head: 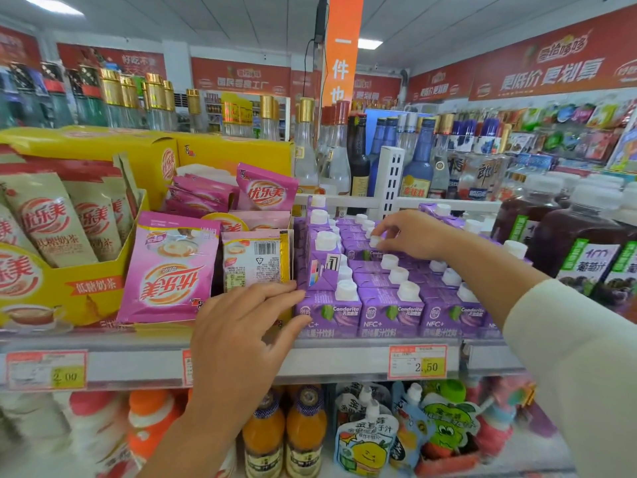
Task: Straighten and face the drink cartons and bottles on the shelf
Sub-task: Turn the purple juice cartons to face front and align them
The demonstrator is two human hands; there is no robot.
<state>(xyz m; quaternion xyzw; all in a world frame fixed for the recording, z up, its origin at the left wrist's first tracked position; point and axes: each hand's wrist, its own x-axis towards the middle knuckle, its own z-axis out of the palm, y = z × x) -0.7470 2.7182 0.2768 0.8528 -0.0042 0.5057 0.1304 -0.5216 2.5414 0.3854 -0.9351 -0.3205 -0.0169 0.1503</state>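
— What sits closest?
— The left hand (238, 339), coming up from six o'clock. Its fingers are straight and slightly spread. The tips press flat on the left face of the front-left one of the cartons (389, 312), and it grasps nothing. On the level below stand orange bottles (306, 426) with rounded shoulders, and soft printed pouches (365, 439) at their three o'clock.

— And the cartons?
— Purple cardboard bricks with sloped tops and ribbed white screw caps. They are packed in rows on the grey metal shelf (344, 360), just behind its rim. The front row faces out, and a price tag (417, 362) sits on the rim beneath. One turned carton (319, 260), at their nine o'clock edge, stands higher and shows a side panel.

— The other hand?
— The right hand (413, 236), from a pale smooth sleeve (568, 339), reaches over the rows. Its thumb and fingertips pinch a cap (375, 241) some rows back.

— Neighbours?
— Glossy pink sachets (172, 270) sit just beside the cartons at nine o'clock. Dark bottles (572, 232) of clear plastic with white lids stand at three o'clock. Behind, at twelve o'clock, rise tall glass bottles (306, 157).
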